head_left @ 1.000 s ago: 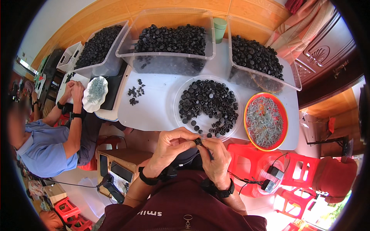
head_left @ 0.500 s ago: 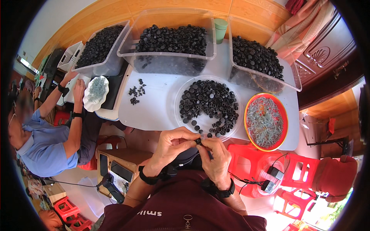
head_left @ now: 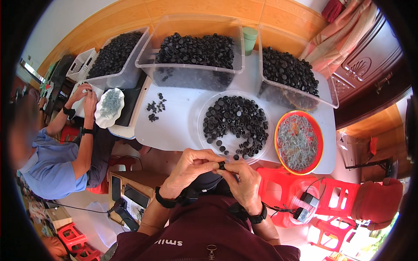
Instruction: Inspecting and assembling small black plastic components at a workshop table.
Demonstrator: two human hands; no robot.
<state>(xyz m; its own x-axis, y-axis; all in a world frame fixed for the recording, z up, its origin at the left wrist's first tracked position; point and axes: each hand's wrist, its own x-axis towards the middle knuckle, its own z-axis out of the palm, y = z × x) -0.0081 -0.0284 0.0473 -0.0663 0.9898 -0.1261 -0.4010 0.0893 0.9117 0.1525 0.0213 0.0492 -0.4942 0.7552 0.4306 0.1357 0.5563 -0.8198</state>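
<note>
Both my hands meet at the table's near edge, pinching one small black plastic part (head_left: 221, 165) between them. My left hand (head_left: 191, 169) grips it with thumb and forefinger. From the other side, my right hand (head_left: 242, 180) closes on the same part, its fingertips partly hiding it. Just beyond is a round clear tray (head_left: 201, 138) heaped with black round plastic pieces (head_left: 235, 119). To its right sits a red bowl (head_left: 320, 150) with a yellow rim, full of thin silvery screw-like pieces (head_left: 298, 139).
Three clear bins (head_left: 187, 71) of black pieces line the back, near a green canister (head_left: 250, 40). A few loose black pieces (head_left: 155, 107) lie left on the white table (head_left: 170, 130). Leftward, a co-worker in a blue shirt (head_left: 56, 161) works beside a white scalloped dish (head_left: 104, 122). Red stools (head_left: 278, 187) stand right.
My hands stay together on the black part, which has shifted slightly down and left. The co-worker's hands have come closer together. The view has tilted slightly.
</note>
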